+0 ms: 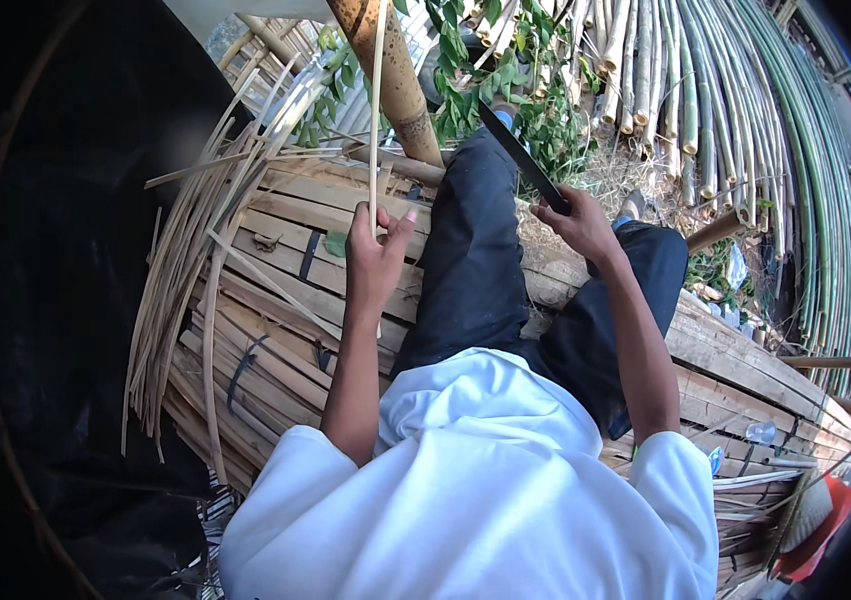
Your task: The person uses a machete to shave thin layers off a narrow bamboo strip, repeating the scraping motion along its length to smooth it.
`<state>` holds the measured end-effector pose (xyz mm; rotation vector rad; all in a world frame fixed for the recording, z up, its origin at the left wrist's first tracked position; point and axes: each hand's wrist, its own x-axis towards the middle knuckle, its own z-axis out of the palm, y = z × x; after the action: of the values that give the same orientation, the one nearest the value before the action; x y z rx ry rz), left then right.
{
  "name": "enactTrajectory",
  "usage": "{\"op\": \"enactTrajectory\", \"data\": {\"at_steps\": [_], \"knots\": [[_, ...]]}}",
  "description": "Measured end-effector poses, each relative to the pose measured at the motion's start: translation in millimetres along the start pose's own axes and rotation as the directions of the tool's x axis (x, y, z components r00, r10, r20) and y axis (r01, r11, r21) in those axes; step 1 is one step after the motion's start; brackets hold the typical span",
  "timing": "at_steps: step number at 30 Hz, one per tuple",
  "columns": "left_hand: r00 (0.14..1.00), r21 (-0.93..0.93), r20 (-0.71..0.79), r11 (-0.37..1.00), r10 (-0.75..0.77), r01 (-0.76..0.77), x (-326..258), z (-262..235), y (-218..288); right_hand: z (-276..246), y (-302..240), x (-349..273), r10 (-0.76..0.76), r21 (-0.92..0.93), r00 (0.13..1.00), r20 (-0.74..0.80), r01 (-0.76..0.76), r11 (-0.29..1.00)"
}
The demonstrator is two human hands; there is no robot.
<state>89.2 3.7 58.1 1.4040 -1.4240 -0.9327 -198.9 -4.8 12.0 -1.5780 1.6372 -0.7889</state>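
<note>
My left hand [374,262] is closed around a thin pale bamboo strip [377,110], which stands up from the fist toward the top of the view. A short bit of strip shows below, beside my left forearm. My right hand [582,226] grips a long knife [523,160] with a dark, straight blade pointing up and to the left, toward my knee. The fingers mostly hide its handle. Blade and strip are apart. Both hands are above a seat of bound bamboo slats [286,215], one to each side of my left leg in dark trousers.
Loose bamboo strips [181,290] lie heaped on the left beside a black sheet [76,300]. A thick bamboo post [386,75] rises ahead. Leafy stems [556,120] are by my feet. Cut bamboo poles [691,90] spread across the far right. A plastic bottle [761,433] lies at right.
</note>
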Motion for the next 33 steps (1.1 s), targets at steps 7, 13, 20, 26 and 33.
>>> {"op": "enactTrajectory", "data": {"at_steps": [7, 13, 20, 26, 33], "knots": [[0.975, 0.264, 0.208, 0.964, -0.083, 0.026, -27, 42, -44, 3, -6, -11, 0.05, -0.115, 0.998, 0.041, -0.045, 0.992], [0.994, 0.311, 0.103, 0.95, -0.033, -0.001, -18, 40, -54, -13, 4, -15, 0.121, -0.055, 0.992, -0.041, -0.123, 0.991], [0.993, 0.383, 0.115, 0.921, 0.023, -0.066, -4, 49, -61, -23, 7, -27, 0.14, 0.091, 0.987, -0.076, -0.133, 0.987], [0.988, 0.399, 0.155, 0.913, 0.024, -0.085, -1, 54, -64, -29, 11, -36, 0.146, 0.105, 0.985, -0.092, -0.136, 0.985], [0.993, 0.424, 0.118, 0.903, 0.025, -0.073, 12, 52, -64, -29, 33, -33, 0.155, 0.127, 0.982, -0.112, -0.141, 0.982]]}}
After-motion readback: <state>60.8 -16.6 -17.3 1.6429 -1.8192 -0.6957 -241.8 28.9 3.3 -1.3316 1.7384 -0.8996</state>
